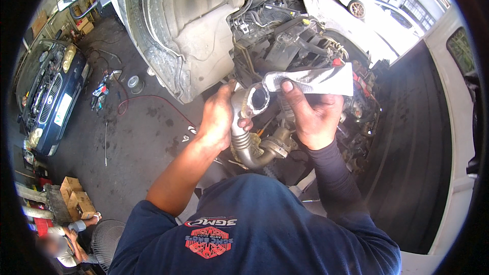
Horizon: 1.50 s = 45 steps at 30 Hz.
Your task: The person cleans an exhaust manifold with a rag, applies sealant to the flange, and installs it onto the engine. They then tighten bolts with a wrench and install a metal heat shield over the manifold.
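Note:
My left hand [218, 117] is closed around the upper part of a metal bellows pipe [240, 141]. The pipe's flange [248, 107] faces up beside my fingers, with a dark round opening and a whitish coating round its rim. Below the ribbed section the pipe bends to the right towards a round metal fitting [278, 143]. My right hand [320, 117] grips a silver-white squeeze tube [326, 79], thumb pressed on its side. The tube lies sideways, flattened at its right end, and its left end is close to the flange; whether it touches I cannot tell.
An open engine bay [285, 35] lies beyond my hands, beside a raised pale panel [204, 35]. A dark blue car [58, 97] stands at left, near a red hose [153, 97] on the floor. At lower left are cardboard boxes [76, 198], a fan [108, 242] and a seated person [71, 244].

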Tool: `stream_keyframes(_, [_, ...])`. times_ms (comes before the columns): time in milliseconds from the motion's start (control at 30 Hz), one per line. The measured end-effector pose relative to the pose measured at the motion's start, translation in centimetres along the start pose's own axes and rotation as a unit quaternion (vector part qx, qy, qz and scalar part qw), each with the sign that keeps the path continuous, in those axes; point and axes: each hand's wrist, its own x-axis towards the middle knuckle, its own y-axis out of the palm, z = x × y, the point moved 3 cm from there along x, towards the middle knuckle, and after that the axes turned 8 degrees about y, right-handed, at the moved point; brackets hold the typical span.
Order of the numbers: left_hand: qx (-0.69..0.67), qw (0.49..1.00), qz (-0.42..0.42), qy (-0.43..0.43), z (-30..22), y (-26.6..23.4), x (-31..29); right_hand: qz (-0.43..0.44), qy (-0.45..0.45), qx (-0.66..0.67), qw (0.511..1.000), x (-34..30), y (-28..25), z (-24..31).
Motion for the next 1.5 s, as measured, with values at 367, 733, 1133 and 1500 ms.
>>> stream_keyframes(367, [0.012,1.0,-0.001,0.011,0.3,-0.2,0.1,0.014,-0.008,-0.003,1.0,-0.2,0.1,0.8])
stream_keyframes(733, [0.01,1.0,0.003,0.002,1.1,-0.9,-0.3,0.023,0.02,0.051,0.998,-0.4,0.1,1.3])
stream_keyframes(1133, [0.011,1.0,-0.008,-0.003,1.3,-1.3,-1.2,0.001,-0.013,0.02,1.0,-1.7,0.0,0.6])
stream_keyframes(1500, [0.004,1.0,0.009,0.003,1.4,-2.5,-2.0,0.001,-0.017,-0.001,1.0,-1.9,0.4,0.1])
